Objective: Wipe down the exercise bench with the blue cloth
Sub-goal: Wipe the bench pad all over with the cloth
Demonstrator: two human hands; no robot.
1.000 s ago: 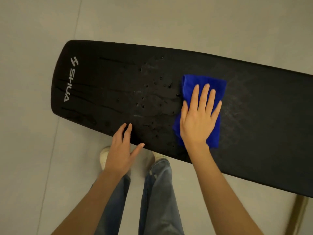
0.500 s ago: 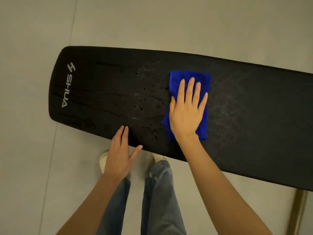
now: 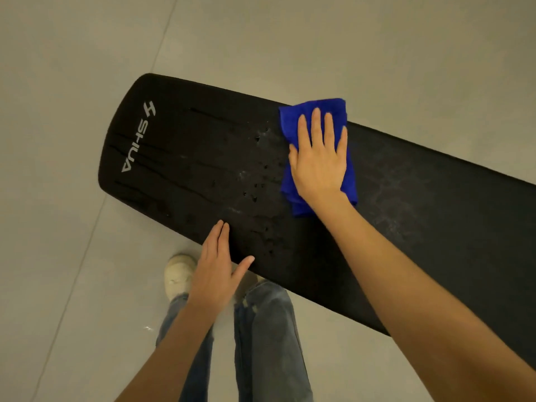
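A long black exercise bench (image 3: 179, 158) with a white logo at its left end runs from the upper left to the right edge. Water drops and streaks dot its middle. A folded blue cloth (image 3: 290, 123) lies on the pad, its top edge reaching the bench's far side. My right hand (image 3: 319, 161) presses flat on the cloth, fingers spread and pointing away from me. My left hand (image 3: 216, 274) rests on the bench's near edge, fingers together and the thumb out, holding nothing.
Pale tiled floor (image 3: 87, 53) surrounds the bench. My legs in blue jeans (image 3: 266, 343) and a white shoe (image 3: 178, 274) stand close against the bench's near side, below my left hand.
My right hand has slid the cloth up toward the bench's far edge and slightly left. The left hand has stayed on the near edge.
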